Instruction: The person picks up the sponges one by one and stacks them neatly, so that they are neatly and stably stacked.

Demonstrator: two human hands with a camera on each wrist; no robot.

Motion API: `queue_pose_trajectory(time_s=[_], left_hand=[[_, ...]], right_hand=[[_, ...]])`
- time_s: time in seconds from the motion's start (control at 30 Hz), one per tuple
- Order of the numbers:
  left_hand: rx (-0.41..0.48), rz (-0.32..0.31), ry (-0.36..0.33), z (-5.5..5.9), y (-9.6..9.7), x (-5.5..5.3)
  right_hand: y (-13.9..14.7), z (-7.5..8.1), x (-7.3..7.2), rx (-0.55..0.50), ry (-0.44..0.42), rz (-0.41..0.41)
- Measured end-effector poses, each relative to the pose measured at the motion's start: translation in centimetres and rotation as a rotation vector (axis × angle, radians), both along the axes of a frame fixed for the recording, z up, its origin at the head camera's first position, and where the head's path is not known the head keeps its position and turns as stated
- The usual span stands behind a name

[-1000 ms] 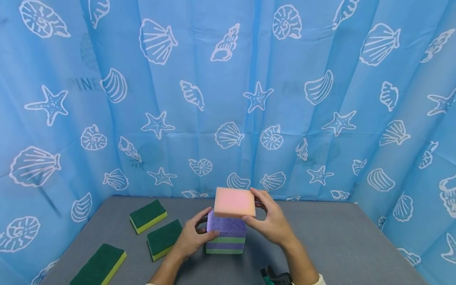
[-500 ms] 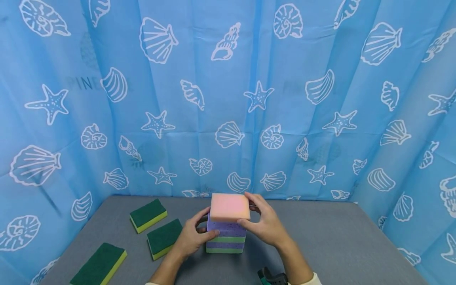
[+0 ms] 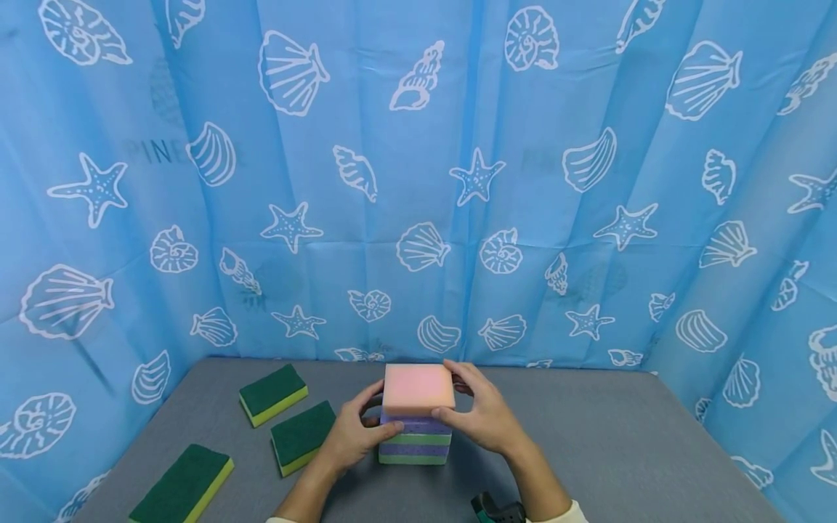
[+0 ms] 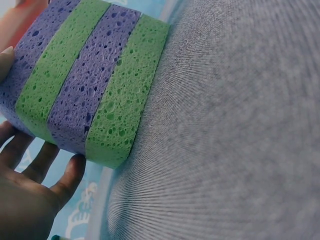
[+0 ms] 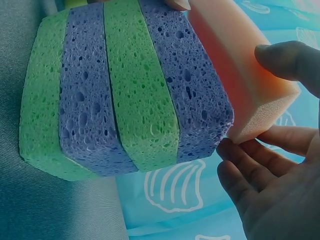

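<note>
A stack of purple and green sponges (image 3: 415, 449) stands on the grey table, colours alternating, with a green sponge (image 4: 125, 95) at the bottom and a purple one (image 5: 187, 75) uppermost. My left hand (image 3: 353, 434) grips the stack from the left, thumb on its front and fingers reaching round the far side. Above it, my right hand (image 3: 487, 414) pinches a peach-pink sponge (image 3: 418, 386) by its right end, thumb in front and fingers behind. The right wrist view shows this sponge (image 5: 235, 55) tilted close against the top purple one. Its left part hides most of the stack's upper face in the head view.
Three dark green and yellow scouring sponges lie left of the hands: one at the back (image 3: 272, 396), one by the left forearm (image 3: 302, 438) and one nearer the front (image 3: 183, 485). A blue shell-print curtain (image 3: 418, 181) hangs behind the grey table (image 3: 608, 436).
My right hand has brought the peach-pink sponge down and to the left, over the stack. The left hand keeps its grip on the stack, hardly moving.
</note>
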State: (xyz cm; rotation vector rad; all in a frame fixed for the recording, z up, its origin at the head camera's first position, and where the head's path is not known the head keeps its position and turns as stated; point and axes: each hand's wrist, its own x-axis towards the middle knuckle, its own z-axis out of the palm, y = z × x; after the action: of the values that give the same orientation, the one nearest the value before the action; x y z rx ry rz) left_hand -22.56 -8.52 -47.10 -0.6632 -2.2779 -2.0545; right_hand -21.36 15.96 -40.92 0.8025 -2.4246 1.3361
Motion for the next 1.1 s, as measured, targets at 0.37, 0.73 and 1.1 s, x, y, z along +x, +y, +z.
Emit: queue_pose_trajectory(time_s=[0.37, 0.73, 1.1], left_hand=[[-0.016, 0.014, -0.008, -0.1, -0.08, -0.07], [-0.009, 0.008, -0.012, 0.2, -0.1, 0.0], [-0.011, 0.013, -0.013, 0.13, -0.1, -0.06]], right_hand=[[0.01, -0.13, -0.07, 0.05, -0.038, -0.009], [0.04, -0.18, -0.09, 0.059, -0.086, -0.016], [0.09, -0.33, -0.27, 0.071, -0.115, -0.007]])
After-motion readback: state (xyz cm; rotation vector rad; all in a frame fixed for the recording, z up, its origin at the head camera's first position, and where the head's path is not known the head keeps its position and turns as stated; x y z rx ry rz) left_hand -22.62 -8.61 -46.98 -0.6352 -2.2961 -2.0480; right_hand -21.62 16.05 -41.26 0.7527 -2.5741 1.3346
